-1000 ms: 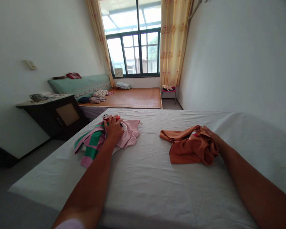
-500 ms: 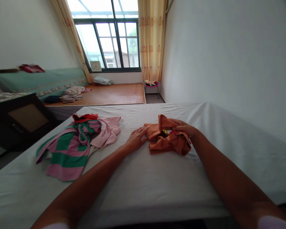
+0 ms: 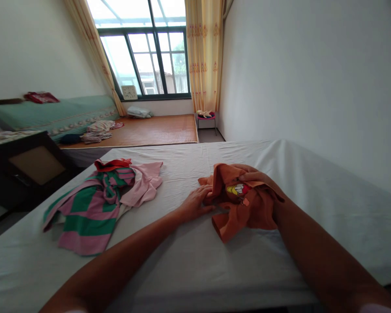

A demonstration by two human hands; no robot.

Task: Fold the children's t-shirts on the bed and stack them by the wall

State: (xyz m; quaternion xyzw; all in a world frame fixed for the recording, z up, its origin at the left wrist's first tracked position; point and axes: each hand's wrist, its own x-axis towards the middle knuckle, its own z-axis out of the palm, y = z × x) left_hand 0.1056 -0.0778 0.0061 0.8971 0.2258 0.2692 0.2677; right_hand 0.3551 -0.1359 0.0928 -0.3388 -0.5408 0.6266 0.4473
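Observation:
A crumpled orange T-shirt [image 3: 260, 206] with a yellow, white and red cartoon print lies on the white sheet [image 3: 182, 269] in front of me. My right hand [image 3: 256, 176] grips it at the far right side, with a fold lying over the wrist; some of its fingers are hidden by the cloth. At the shirt's left edge rests my left hand [image 3: 197, 203], its fingertips touching the cloth and its thumb apart from the fingers. Left of that hand lies a loose heap: a pink-and-green checked garment [image 3: 87, 217] with pink and red cloth.
A wall [image 3: 306, 78] runs along the right side of the sheet. Beyond the far edge stands a low bed with a brown mat [image 3: 156, 128], with folded clothes [image 3: 97, 136] on it. A dark cabinet [image 3: 35, 161] is at the left, and a small stool [image 3: 206, 116] stands near the curtain.
The right hand has drawn part of the orange T-shirt up and toward me, so more of its print shows. My left hand has shifted slightly right and nearer, still at the shirt's left edge.

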